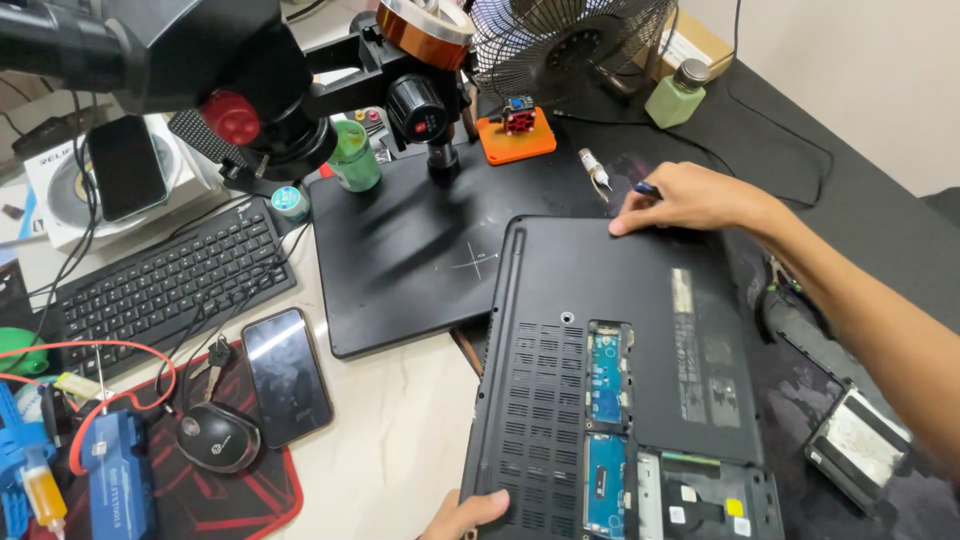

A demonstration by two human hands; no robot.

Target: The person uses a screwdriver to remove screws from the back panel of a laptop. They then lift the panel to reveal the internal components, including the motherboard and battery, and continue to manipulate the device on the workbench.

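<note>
Keyboard, phone and mouse lie well left of the work. Left hand presses flat, ungripped, on the near left edge of the upturned laptop (base panel up, memory bay exposed). Keep that edge pinned so the chassis cannot shift. Right hand, arm extended across from the right, pinches a small dark tool at the far edge; hold it upright and seated.
</note>
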